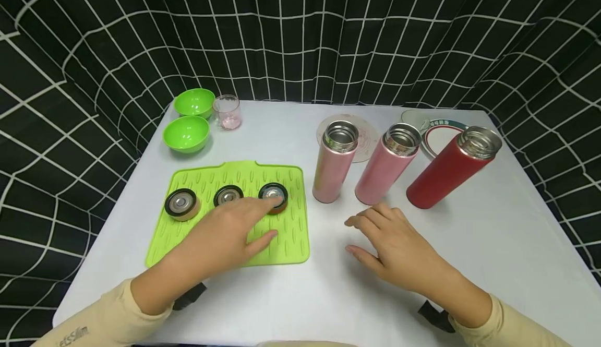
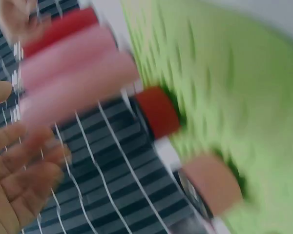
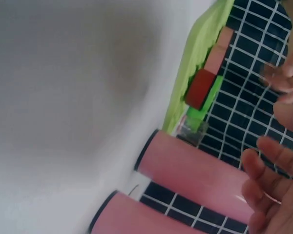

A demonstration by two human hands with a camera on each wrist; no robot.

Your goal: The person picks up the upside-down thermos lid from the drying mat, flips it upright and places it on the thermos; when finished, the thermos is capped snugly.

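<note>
My left hand [image 1: 227,232] is over the green mat [image 1: 292,240], fingers loosely extended, holding nothing. In the head view its index finger overlaps the red bottle lid [image 1: 269,191]; the left wrist view shows the fingers apart from that lid [image 2: 158,113]. Two pink lids, one at the left [image 1: 180,202] and one in the middle [image 1: 227,194], lie in the same row, undersides up. My right hand [image 1: 394,248], relaxed and bare of any object, hovers in front of two lidless pink bottles, the left [image 1: 331,172] and the middle one [image 1: 386,170]. A lidless red bottle [image 1: 446,172] stands right of them.
Two green bowls, one behind [image 1: 194,102] and one in front [image 1: 186,134], stand at the back left beside a clear glass [image 1: 227,111]. Behind the bottles are a round patterned plate [image 1: 363,133] and a rimmed plate [image 1: 439,135]. A black gridded cloth [image 1: 305,34] hangs around the white table [image 1: 272,305].
</note>
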